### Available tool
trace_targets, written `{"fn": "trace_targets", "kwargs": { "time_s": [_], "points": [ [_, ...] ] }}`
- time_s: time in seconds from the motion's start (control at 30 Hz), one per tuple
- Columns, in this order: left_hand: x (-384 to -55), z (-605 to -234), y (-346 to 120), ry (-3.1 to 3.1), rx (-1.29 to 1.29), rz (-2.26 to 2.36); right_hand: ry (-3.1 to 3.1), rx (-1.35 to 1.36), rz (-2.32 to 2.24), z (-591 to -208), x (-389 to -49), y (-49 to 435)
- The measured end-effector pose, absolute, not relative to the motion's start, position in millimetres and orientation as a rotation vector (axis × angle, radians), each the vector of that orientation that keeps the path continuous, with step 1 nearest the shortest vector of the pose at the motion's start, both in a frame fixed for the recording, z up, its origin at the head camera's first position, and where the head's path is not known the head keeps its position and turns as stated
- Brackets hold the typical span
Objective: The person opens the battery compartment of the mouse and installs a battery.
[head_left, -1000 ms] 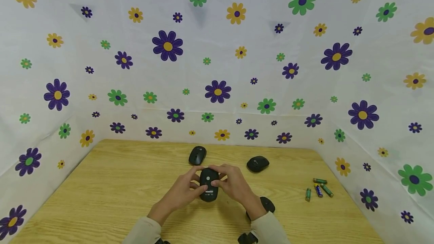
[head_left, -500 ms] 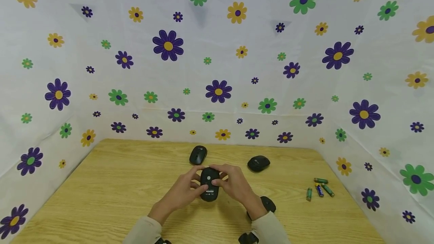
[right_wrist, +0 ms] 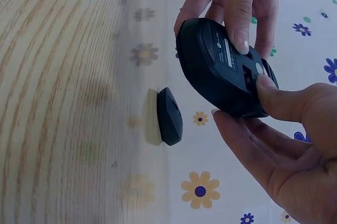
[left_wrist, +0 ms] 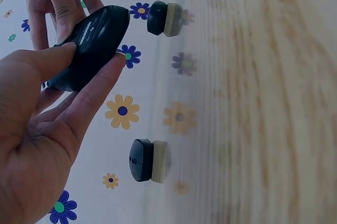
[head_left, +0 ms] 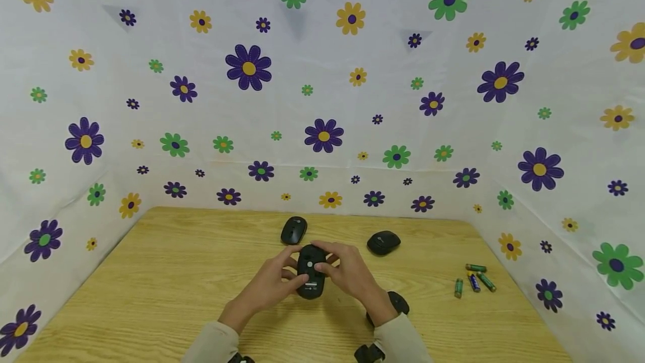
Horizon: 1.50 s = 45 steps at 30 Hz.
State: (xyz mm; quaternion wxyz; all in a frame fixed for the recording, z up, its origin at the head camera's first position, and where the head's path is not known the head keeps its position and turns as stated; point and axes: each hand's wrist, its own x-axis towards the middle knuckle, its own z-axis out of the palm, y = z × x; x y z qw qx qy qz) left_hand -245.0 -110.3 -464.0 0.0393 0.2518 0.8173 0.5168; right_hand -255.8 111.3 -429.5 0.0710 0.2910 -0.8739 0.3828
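Between both hands, above the table, I hold a black computer mouse (head_left: 309,282) with its underside, a white label and a small round light spot facing me. My left hand (head_left: 272,282) grips its left side, the thumb lying on the underside near the label. From the right, my right hand (head_left: 351,273) grips the other side, its thumb (right_wrist: 287,103) on the underside by the round spot. In the left wrist view the mouse (left_wrist: 95,47) is tilted, with fingers beneath it. The top of the mouse is hidden from the head view.
Two more black mice stand farther back, one mouse (head_left: 294,231) left of centre and one mouse (head_left: 384,243) to the right. Another mouse (head_left: 398,302) is partly hidden under my right forearm. Several AA batteries (head_left: 473,282) lie at the right of the wooden table (head_left: 176,273). Flowered cloth (head_left: 282,111) surrounds it.
The held mouse has tipped slightly, its far end now a little higher in view with a dark recess showing there. My right hand has shifted slightly up with it.
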Motion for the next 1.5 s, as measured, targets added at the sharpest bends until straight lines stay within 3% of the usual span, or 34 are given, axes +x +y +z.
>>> {"fn": "trace_targets", "kwargs": {
  "time_s": [0.7, 1.5],
  "points": [
    [-246.4, -462.6, -109.3, 2.499, 0.777, 1.565, -2.501, 0.81, 1.059, -430.3, -256.0, 108.4],
    [-246.2, -463.0, -113.5, 2.513, 0.756, 1.56, -2.461, 0.725, 1.304, -426.5, -254.1, 106.9]
  ]
}}
